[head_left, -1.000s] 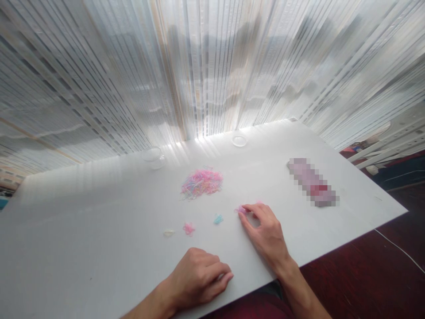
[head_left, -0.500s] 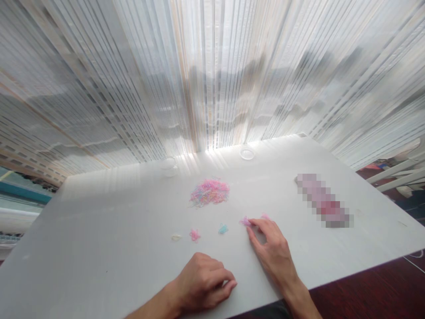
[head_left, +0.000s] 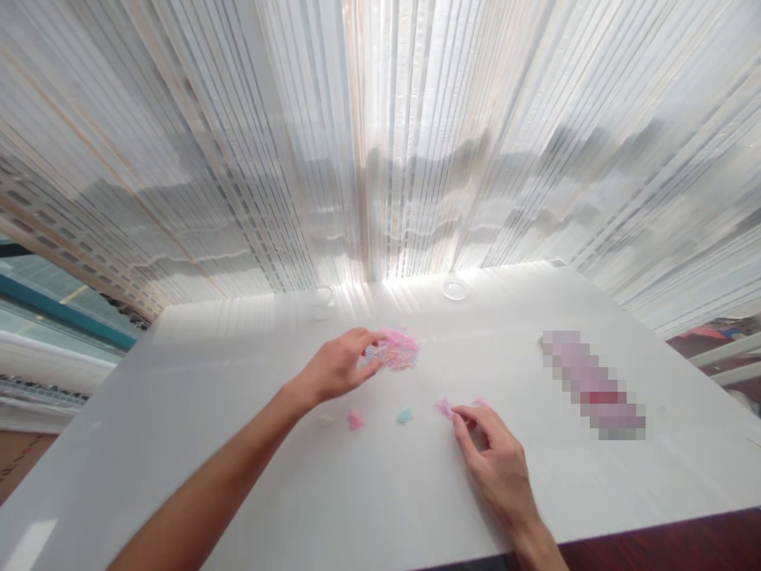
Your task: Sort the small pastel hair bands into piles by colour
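Forward from near the table's close edge, the left hand [head_left: 340, 366] now reaches the one big pile of pastel bands [head_left: 399, 350], thumb and fingers parted at its left side. Across the white table [head_left: 178, 412], whose surface spreads widely leftward, the right hand [head_left: 496, 468] narrows thumb and forefinger at a purple cluster [head_left: 444, 408], any hold unclear. Clear round containers [head_left: 455, 291] with unreadable contents sit by the far edge, beyond five small clusters, purple included.

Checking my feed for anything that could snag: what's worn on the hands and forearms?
Both the left hand and the right hand are bare, with no gloves. No sleeves, rings, watches or cables show on hands or forearms.
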Tool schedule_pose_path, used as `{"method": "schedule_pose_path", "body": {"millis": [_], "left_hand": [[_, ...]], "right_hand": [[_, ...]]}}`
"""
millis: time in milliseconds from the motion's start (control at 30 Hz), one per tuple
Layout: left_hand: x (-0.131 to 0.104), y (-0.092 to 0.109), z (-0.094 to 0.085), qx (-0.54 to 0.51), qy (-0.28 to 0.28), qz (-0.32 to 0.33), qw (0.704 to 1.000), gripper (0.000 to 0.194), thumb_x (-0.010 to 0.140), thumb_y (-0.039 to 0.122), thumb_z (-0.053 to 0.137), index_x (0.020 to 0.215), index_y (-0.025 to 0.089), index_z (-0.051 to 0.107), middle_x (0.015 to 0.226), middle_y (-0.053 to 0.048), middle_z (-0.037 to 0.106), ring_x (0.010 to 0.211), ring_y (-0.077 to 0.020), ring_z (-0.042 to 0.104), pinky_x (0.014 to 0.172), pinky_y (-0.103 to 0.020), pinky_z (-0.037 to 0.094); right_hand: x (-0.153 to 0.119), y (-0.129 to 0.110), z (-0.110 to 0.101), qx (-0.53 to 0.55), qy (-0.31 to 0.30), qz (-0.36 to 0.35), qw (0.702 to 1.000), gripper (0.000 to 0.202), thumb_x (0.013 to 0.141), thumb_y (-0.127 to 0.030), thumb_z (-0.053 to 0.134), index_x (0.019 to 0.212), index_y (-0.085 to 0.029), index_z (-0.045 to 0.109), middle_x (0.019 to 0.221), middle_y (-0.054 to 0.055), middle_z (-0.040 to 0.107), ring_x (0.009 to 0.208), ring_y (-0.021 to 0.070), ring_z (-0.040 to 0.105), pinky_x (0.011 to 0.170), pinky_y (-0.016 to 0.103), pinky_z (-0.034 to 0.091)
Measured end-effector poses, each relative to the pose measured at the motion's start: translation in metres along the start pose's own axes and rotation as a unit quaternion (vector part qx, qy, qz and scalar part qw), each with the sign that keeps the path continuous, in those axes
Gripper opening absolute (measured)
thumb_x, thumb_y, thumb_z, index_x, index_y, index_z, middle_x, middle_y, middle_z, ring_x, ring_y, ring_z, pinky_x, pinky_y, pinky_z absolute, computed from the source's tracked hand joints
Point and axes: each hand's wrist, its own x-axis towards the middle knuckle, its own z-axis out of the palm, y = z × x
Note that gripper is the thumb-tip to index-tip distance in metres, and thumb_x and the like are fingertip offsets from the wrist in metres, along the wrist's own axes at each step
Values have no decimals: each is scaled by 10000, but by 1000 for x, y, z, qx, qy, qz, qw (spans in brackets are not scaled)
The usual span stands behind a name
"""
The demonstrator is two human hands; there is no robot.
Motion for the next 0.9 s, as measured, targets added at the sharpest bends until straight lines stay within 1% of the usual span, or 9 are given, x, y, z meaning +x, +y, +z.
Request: {"method": "schedule_pose_path", "body": {"millis": [33,100,200,300,433,533,633,733,900], "left_hand": [[10,-3,-2,16,-20,-15,1000,435,973,380,577,1375,215,569,1236,-102,668,1011,-225,659,864,-352,546],[28,-6,-2,27,-42,-12,999,531,947,425,615,1426,209,534,1354,-132,612,1166,-277,615,932,-386,538],[45,-6,2,39,-77,4,996,509,928,425,632,1401,245,573,1342,-115,621,1229,-300,584,917,-375,542],[56,-6,7,53,-102,9,993,387,918,371,631,1283,247,664,1228,-97,671,1154,-278,622,847,-323,543],[64,-7,11,64,-103,5,993,271,933,301,573,1145,239,730,1142,-76,697,1031,-244,668,774,-287,524],[67,-8,12,63,-96,4,993,256,941,276,529,1057,252,756,1042,-44,725,899,-203,687,736,-266,511],[67,-8,11,56,-84,2,995,248,909,236,536,1001,254,766,974,-25,741,839,-184,685,715,-250,501],[65,-10,10,41,-69,-3,997,246,899,223,538,985,251,766,963,-16,749,812,-176,682,701,-247,497],[58,-13,8,4,-31,-26,999,226,917,228,543,968,237,763,975,-13,753,824,-172,683,733,-258,512]], "right_hand": [[-1,0,0,5,3,4,1000,163,994,-347,584,973,-241,707,891,32,725,808,195,678,740,323,560],[-1,-2,-2,15,6,10,1000,166,995,-345,583,964,-241,708,883,30,723,798,190,673,704,309,550],[8,-8,-10,27,-20,-9,999,176,998,-332,571,943,-241,712,842,21,718,700,172,634,676,307,541],[33,-16,-23,29,-65,-42,997,187,998,-330,561,935,-242,713,829,22,720,694,169,627,617,295,517],[84,-23,-35,20,-132,-57,989,228,993,-373,550,912,-243,720,807,20,706,726,172,638,615,288,516],[123,-20,-31,26,-180,-64,981,254,982,-403,550,943,-238,739,871,33,736,762,179,654,643,298,532],[148,-14,-17,38,-190,-63,979,260,970,-405,561,930,-227,746,878,27,748,762,173,659,659,296,531],[154,-7,-4,46,-189,-61,979,253,972,-397,563,915,-228,743,863,16,748,759,166,656,674,292,530],[136,0,4,50,-200,-75,976,265,992,-402,542,919,-230,729,845,25,735,750,173,654,651,294,527]]}}
